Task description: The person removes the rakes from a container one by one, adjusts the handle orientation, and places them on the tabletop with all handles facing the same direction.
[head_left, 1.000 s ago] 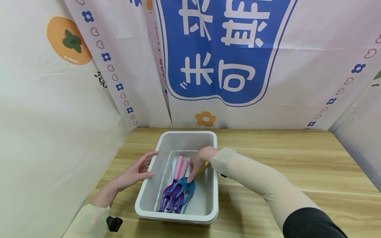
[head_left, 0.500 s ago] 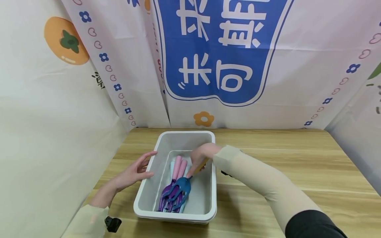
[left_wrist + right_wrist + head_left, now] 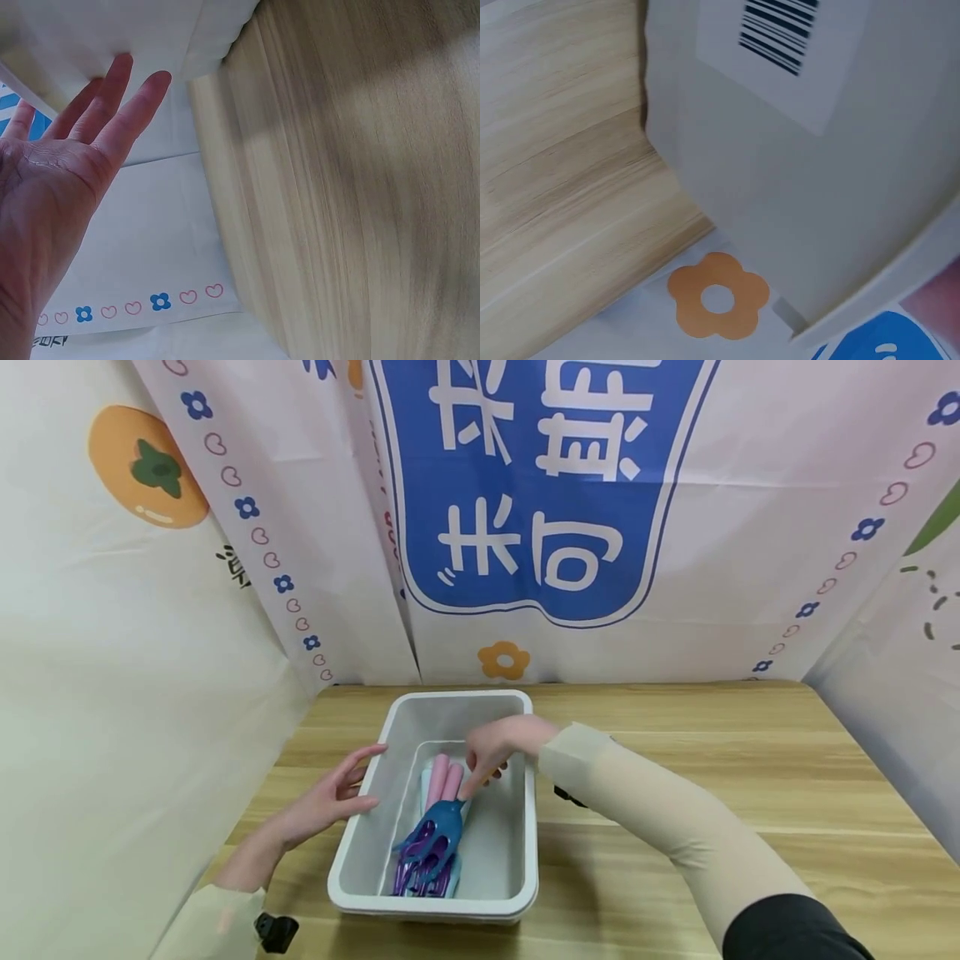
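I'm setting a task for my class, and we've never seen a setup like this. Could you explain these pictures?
There is no machine here, just a person's two bare hands. The wide view is taken from the person's head, looking forward and down; the two close views come from the left and right wrists. A gray bin stands on a wooden table. The left hand is at its rim. The right hand is inside, holding a blue fork, which partly covers some pink-handled tools.

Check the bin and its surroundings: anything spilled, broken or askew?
No spill or damage shows: the blue tool overlaps the purple tools inside the bin. The only oddity is the blue wall panel, whose large characters are turned sideways.
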Demonstrator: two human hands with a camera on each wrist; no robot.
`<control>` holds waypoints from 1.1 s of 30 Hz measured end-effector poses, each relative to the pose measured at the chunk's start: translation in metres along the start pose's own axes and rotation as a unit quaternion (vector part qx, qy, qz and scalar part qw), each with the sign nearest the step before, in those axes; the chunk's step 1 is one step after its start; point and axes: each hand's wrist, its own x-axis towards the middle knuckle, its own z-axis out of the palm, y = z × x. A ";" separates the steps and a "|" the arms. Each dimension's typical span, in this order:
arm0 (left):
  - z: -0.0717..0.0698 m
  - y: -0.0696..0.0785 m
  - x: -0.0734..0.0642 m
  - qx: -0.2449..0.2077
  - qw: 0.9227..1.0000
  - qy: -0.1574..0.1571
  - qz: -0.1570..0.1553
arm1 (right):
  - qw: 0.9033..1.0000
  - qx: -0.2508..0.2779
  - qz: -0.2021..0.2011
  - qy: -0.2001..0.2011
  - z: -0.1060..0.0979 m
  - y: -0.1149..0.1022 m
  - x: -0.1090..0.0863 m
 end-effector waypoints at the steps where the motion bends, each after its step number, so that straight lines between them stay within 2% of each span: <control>1: 0.000 0.000 0.000 0.002 1.000 0.001 0.000 | 1.000 0.001 -0.006 0.006 -0.001 0.000 -0.001; 9: 0.001 0.003 0.000 0.004 1.000 -0.003 0.003 | 0.995 0.018 -0.090 0.047 -0.023 0.002 -0.016; 13: 0.001 0.004 0.000 0.002 1.000 -0.003 0.003 | 0.992 0.025 -0.107 0.068 -0.037 0.003 -0.030; 21: 0.001 0.000 0.002 0.004 1.000 -0.006 0.011 | 0.986 0.072 -0.109 0.104 -0.050 0.020 -0.062; 26: 0.001 0.001 0.001 -0.007 1.000 -0.011 0.013 | 0.977 0.089 -0.118 0.151 -0.047 0.033 -0.085; 33: -0.001 -0.003 0.001 -0.007 1.000 -0.009 0.010 | 0.969 0.140 -0.109 0.174 -0.040 0.052 -0.114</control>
